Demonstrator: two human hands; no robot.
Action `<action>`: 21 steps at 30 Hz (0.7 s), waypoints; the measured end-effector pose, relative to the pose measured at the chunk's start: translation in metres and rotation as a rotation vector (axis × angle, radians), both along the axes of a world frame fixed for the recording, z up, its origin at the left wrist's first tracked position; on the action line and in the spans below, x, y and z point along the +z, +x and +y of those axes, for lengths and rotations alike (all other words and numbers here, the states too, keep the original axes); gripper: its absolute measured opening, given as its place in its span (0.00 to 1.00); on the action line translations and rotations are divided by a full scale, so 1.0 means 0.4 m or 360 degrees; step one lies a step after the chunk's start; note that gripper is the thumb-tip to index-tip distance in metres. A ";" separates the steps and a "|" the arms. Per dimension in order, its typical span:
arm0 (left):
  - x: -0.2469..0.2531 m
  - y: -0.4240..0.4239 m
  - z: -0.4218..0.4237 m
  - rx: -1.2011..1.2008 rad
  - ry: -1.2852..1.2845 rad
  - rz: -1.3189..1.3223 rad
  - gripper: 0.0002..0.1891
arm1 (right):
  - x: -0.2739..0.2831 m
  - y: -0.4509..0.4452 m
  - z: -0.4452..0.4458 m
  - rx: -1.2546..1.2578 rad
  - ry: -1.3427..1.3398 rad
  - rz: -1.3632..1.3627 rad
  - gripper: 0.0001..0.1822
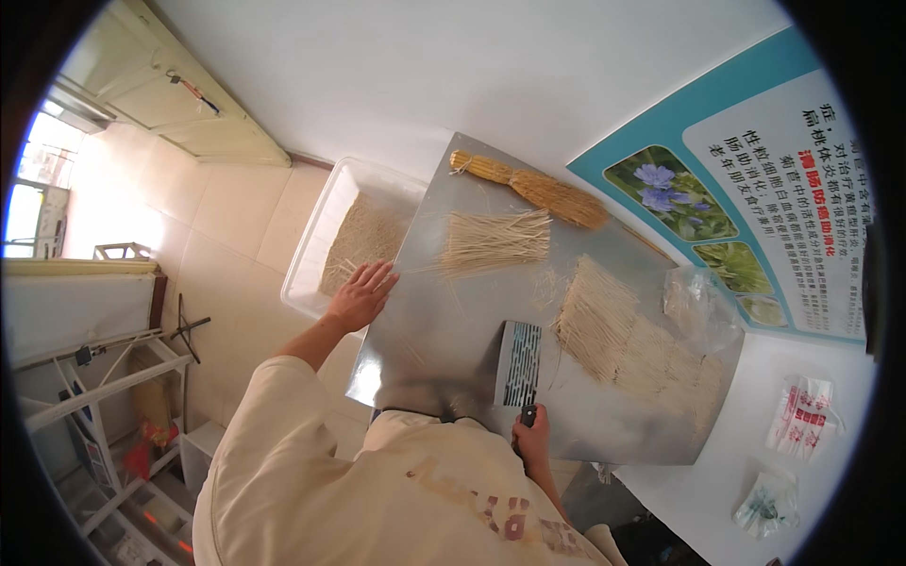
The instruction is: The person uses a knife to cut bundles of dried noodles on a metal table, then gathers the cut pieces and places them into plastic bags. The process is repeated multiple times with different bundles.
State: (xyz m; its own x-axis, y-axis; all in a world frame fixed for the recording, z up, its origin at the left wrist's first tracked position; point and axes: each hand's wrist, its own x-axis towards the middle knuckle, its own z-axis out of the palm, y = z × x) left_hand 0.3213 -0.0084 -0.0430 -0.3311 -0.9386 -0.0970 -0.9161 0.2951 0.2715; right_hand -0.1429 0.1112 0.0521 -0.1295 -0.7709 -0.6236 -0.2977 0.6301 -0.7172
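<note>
My right hand (532,442) grips the black handle of a wide cleaver (519,364) at the near edge of the metal tabletop (439,318). Its flat blade bears a dark slotted pattern and points away from me. My left hand (362,296) is flat with fingers extended, by the table's left edge and partly over a white plastic bin (301,272). Nothing shows in its grasp. A pile of thin, pale noodle-like strands (495,242) lies ahead. A longer spread of such strands (601,325) reaches to the right, beside the blade.
A straw hand broom (531,184) lies at the table's back edge, against the wall. Beige crumbs (364,237) fill part of the bin. A clear plastic bag (697,304) lies at the table's right. A printed poster (764,212) covers the wall. A metal rack (106,424) stands left.
</note>
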 end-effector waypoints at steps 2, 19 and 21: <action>0.004 -0.010 0.006 0.0034 -0.0040 -0.0059 0.28 | -0.004 -0.001 0.003 -0.0014 -0.0017 -0.0013 0.17; 0.063 -0.222 0.123 0.0445 -0.0020 0.0341 0.31 | 0.009 -0.016 -0.029 -0.0006 0.0020 -0.0013 0.15; 0.051 -0.290 0.091 0.0120 -0.0009 0.0350 0.32 | 0.011 -0.010 -0.033 0.0002 0.0031 -0.0004 0.16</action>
